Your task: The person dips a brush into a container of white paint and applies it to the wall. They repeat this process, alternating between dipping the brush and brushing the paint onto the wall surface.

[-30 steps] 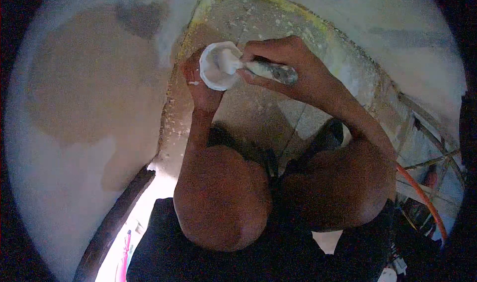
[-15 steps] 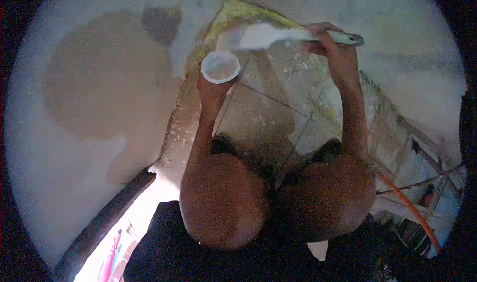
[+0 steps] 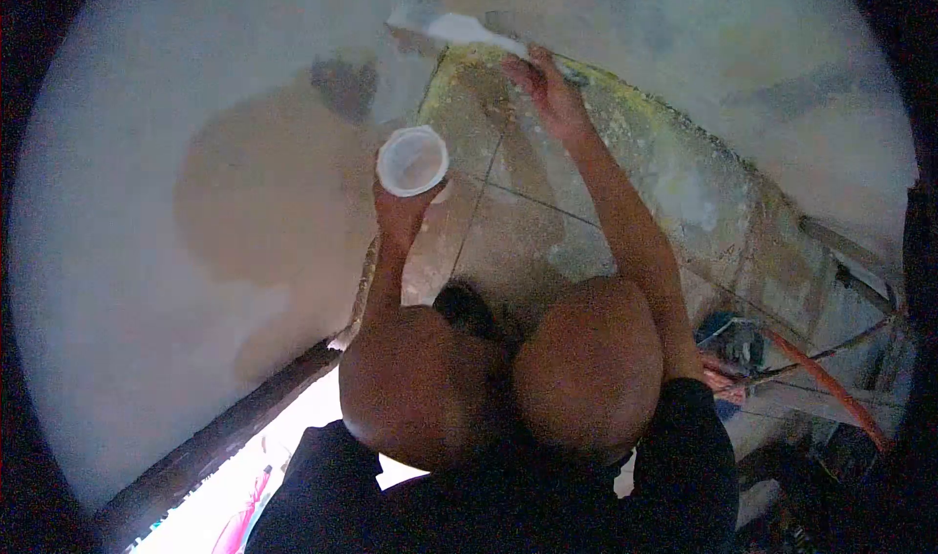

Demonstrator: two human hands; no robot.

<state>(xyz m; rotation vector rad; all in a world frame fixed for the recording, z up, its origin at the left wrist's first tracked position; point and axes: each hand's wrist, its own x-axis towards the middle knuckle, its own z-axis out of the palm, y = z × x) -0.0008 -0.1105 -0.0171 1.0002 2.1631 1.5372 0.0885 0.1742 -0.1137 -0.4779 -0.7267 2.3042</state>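
Observation:
A white cup [image 3: 413,161], its round opening facing the camera, is held in my left hand [image 3: 399,207], whose fingers wrap round its lower side. My right hand [image 3: 553,93] is closed on the handle of a wide brush [image 3: 464,31] with a pale white part near its head. The brush head lies against or close to the wall [image 3: 283,36] above the floor corner; whether it touches is blurred. What is inside the cup is too dim to make out.
Tiled floor [image 3: 508,227] with a yellowish stained edge meets the walls at a corner. My bent knees [image 3: 586,368] are below. At the right lie wooden pieces and an orange bar [image 3: 826,390]. A dark beam [image 3: 220,432] borders a bright opening with a pink object [image 3: 244,520] at lower left.
My right hand has moved left and the brush has gone up and left, now tilted down toward its handle. The cup has shifted slightly left and down. The camera view has turned somewhat.

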